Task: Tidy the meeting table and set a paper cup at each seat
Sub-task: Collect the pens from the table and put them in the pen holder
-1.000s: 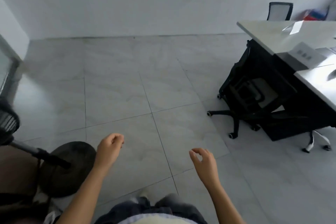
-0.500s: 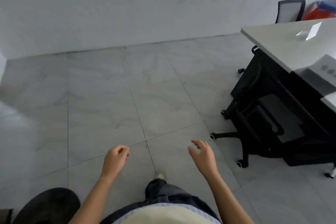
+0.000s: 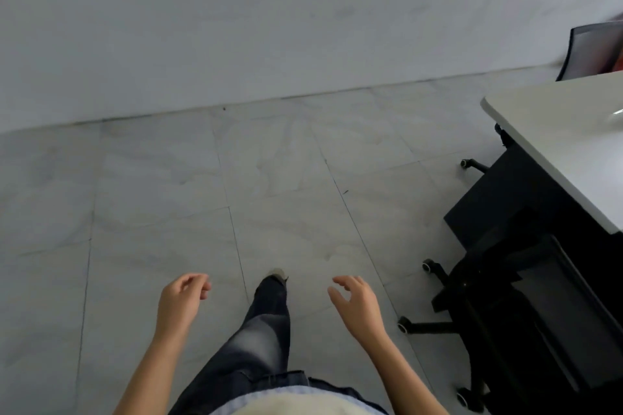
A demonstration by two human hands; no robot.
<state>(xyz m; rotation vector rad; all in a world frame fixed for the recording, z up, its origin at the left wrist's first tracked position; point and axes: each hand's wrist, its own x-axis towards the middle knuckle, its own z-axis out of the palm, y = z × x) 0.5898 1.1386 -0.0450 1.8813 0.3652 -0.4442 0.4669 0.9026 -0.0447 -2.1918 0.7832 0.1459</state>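
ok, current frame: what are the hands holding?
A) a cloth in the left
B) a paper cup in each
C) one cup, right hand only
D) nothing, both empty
D: the left hand and the right hand are both loosely curled over the tiled floor with nothing in them.

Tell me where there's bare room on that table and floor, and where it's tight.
Bare: the table corner, from its rounded edge to a pale thing at the frame's right edge; the floor between the wall and the black chair. Tight: along the table's side, where that chair is tucked under.
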